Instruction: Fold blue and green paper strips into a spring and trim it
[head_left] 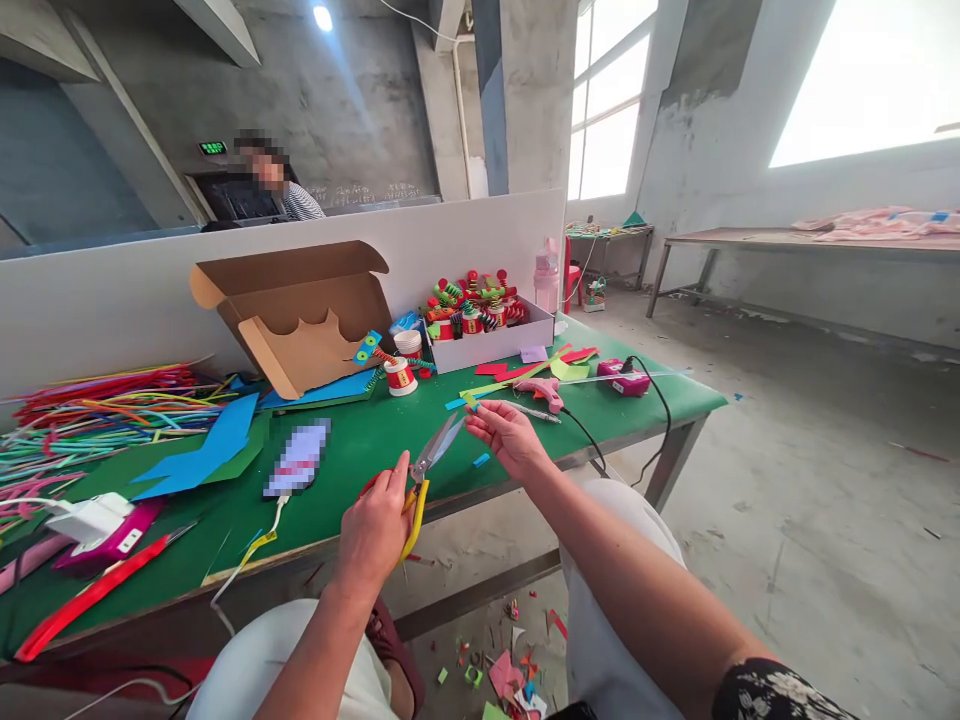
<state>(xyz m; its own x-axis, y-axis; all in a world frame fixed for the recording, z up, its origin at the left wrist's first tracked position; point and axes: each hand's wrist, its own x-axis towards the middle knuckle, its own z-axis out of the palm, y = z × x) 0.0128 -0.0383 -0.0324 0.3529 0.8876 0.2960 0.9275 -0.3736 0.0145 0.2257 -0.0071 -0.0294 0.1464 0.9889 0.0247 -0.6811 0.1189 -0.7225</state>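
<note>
My left hand (379, 520) is closed around a pair of scissors (418, 515) with yellow and red handles. Their blades point up and to the right, slightly apart. Just right of the blade tips, my right hand (510, 438) pinches a small yellow-green paper piece (471, 401). A pink glue gun (541, 393) lies on the table past my right fingers, with a silver pen-like tool (534, 411) close by. Below the right hand is a blue paper scrap (481, 460). Behind the hands stands a red-and-white paper cup figure (400, 377) with coiled arms.
A box (491, 348) of similar finished figures and an open cardboard box (300, 320) line the white partition. Pipe cleaners (112, 410), blue paper (217, 440), a phone (298, 457) and a red knife (94, 597) lie left. A person (300, 200) is beyond the partition.
</note>
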